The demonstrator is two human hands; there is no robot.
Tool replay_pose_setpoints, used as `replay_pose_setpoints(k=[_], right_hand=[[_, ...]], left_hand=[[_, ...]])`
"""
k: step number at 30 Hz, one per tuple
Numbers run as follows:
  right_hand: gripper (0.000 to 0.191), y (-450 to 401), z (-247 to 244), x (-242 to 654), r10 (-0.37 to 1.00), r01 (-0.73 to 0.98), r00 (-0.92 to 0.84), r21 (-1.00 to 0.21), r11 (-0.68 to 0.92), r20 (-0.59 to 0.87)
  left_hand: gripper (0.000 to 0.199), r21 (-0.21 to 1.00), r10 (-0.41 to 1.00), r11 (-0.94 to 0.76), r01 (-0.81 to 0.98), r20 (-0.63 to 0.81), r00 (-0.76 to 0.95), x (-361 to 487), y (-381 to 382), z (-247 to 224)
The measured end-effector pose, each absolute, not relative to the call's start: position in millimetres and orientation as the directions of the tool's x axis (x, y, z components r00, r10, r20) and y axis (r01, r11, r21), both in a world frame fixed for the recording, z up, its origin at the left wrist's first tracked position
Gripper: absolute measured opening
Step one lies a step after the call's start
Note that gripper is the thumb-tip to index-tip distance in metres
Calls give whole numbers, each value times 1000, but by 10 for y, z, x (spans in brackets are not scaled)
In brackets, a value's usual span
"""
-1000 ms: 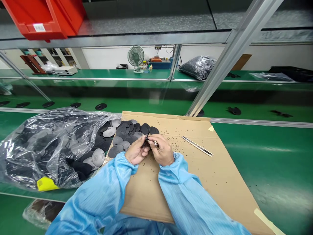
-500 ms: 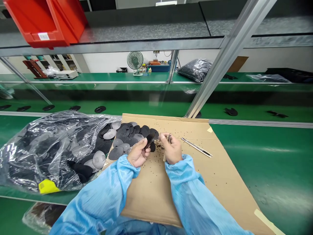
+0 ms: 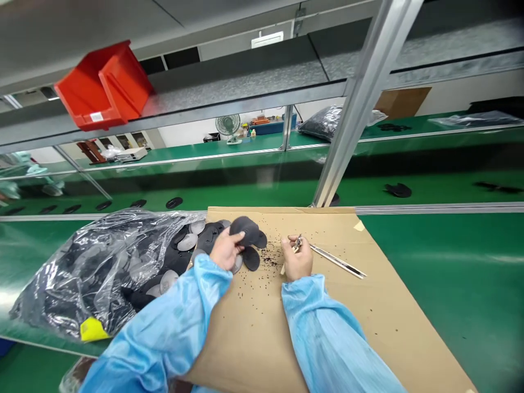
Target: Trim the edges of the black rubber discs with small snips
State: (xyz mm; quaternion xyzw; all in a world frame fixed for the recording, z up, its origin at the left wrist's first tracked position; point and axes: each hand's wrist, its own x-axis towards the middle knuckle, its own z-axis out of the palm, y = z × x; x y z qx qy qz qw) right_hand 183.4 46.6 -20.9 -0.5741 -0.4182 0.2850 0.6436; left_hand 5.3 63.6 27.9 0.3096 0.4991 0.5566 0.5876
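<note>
In the head view, the left hand (image 3: 225, 250) pinches a dark disc (image 3: 243, 230) between thumb and fingers, over the right edge of a disc pile (image 3: 208, 236) on the cardboard (image 3: 257, 349). Well apart from it, the right hand (image 3: 298, 263) is curled around a small metallic tool (image 3: 298, 243), just beside scattered black bits (image 3: 270, 261) and a slim strip (image 3: 339, 261).
</note>
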Motion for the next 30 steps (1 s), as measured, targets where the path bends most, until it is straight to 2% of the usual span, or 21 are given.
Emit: replay_pose_setpoints(k=[2,3,5,8,10,14,18,21,30], right_hand=[[40,467,-194,1834,854,152,469,-973,172,224],[40,465,-184,1834,858,167,458,-971,174,232],[39,455,-162,1829,857,189,448,-963,190,257],[38,431,-129,1820,839,204,465,-957,207,281],[37,419,-114,1819,836,197,476,-960,201,273],[37,420,-108,1829,841,190,475,-963,190,259],[37,430,-117,1832,839,184,479,-964,192,258],[37,431,-123,1837,853,192,454,-963,190,259],[37,413,-128,1874,867,188,428,-963,192,256]], left_hand=[[36,999,964,33,-26,-39,-264,-33,1008,458],[36,985,945,-58,165,108,-310,-79,1196,551],[41,849,899,-141,509,325,-293,-159,1518,709],[56,655,908,-109,748,372,-194,-179,1747,789],[54,618,932,-88,781,328,-155,-112,1721,725],[37,630,974,-121,767,223,-29,90,1439,490],[47,669,972,-233,705,137,192,223,1169,343],[47,713,940,-314,627,141,311,267,1053,275],[32,730,926,-359,581,199,322,333,840,245]])
